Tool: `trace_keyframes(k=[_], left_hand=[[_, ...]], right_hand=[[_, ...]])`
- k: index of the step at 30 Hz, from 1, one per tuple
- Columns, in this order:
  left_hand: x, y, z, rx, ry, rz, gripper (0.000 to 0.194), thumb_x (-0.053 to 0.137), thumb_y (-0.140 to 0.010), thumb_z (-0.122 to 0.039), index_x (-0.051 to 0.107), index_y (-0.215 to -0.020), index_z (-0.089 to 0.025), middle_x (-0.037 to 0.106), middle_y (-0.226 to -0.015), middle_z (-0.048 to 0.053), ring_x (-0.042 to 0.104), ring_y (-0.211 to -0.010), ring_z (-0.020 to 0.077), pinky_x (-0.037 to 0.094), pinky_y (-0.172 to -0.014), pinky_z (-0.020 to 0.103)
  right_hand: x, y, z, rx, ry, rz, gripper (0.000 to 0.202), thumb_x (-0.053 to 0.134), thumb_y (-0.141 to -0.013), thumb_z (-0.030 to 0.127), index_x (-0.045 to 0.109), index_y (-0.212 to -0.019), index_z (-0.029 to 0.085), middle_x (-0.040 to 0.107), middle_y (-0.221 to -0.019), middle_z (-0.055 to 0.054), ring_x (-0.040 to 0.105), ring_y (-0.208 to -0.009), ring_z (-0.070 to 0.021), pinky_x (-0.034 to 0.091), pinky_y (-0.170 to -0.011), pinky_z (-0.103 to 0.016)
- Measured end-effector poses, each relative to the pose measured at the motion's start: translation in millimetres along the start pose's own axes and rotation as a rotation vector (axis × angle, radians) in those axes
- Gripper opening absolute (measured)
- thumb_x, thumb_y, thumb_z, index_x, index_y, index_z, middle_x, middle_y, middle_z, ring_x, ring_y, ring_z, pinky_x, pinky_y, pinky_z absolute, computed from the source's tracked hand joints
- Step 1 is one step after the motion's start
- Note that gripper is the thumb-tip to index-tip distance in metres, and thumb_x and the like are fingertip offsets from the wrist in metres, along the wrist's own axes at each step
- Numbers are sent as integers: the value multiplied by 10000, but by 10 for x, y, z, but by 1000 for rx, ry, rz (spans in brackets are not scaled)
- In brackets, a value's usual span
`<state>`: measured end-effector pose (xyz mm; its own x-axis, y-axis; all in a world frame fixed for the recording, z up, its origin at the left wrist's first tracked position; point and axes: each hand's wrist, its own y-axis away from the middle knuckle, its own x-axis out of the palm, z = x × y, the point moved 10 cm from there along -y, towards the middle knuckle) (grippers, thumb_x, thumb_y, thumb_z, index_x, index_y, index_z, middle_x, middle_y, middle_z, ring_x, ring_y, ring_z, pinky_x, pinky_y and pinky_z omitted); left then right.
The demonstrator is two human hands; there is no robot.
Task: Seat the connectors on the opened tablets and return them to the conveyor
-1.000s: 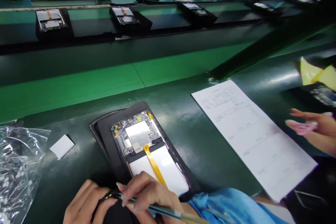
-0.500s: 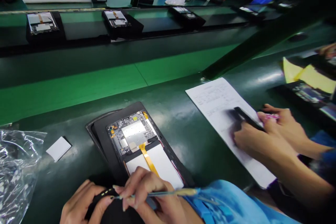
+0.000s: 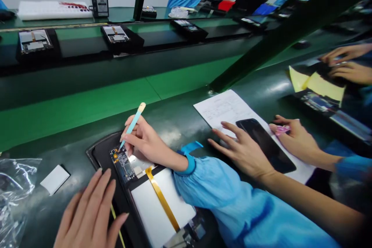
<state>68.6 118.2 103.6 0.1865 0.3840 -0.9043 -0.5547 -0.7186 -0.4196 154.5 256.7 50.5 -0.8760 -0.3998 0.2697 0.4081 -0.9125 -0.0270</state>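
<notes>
Gripping a slim light-blue stick between bent, closed fingers, the right hand is touching or nearly touching the circuit board with its tip, by the orange connectors; exact contact, cannot tell. The cream end is pointing up and away. The left hand is gripping nothing visible, its fingers extended and loosely spread, thumb out by a thin yellow strip along the opened device. The device is lying in front of the person, lower middle, on a dark pad, showing a white panel with an orange ribbon running across. The blue sleeve is covering part of it. To the left, a white card and a clear plastic bag are lying on the green table. To the right, a co-worker's hands are reaching in: one spreading beside a black phone on a paper sheet, the other holding something pink.
</notes>
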Motion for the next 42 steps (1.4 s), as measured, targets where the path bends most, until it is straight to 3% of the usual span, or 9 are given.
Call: trace_keyframes(k=[3,10,17,42], left_hand=[[135,-89,-139,45,-35,24,512,489,-883,-382,536,-1203,15,626,-1222,188,589,-1067,286,371,-859,379],[313,-79,-164,4,-43,16,501,528,-852,-345,541,-1193,20,641,-1188,208,634,-997,294,380,-830,380],[267,-55,-103,-47,18,-70,461,573,-829,-264,549,-1197,13,632,-1182,193,580,-1048,271,388,-846,340],[289,-126,-120,-62,24,-33,387,541,-841,-242,575,-1136,7,616,-1182,217,548,-1049,280,385,-787,354]], right_hand=[[28,23,-33,4,-10,-1,245,567,-817,181,365,-952,212,526,-662,76,536,-474,-83,457,-459,-173],[68,88,75,-25,100,31,185,513,-854,114,365,-916,206,516,-682,58,561,-539,-103,448,-539,-218],[71,79,42,-24,121,52,167,509,-859,157,361,-912,214,512,-687,52,564,-552,-119,456,-541,-242],[105,116,165,-116,248,48,112,480,-866,155,392,-911,207,508,-693,35,546,-550,-134,448,-513,-248]])
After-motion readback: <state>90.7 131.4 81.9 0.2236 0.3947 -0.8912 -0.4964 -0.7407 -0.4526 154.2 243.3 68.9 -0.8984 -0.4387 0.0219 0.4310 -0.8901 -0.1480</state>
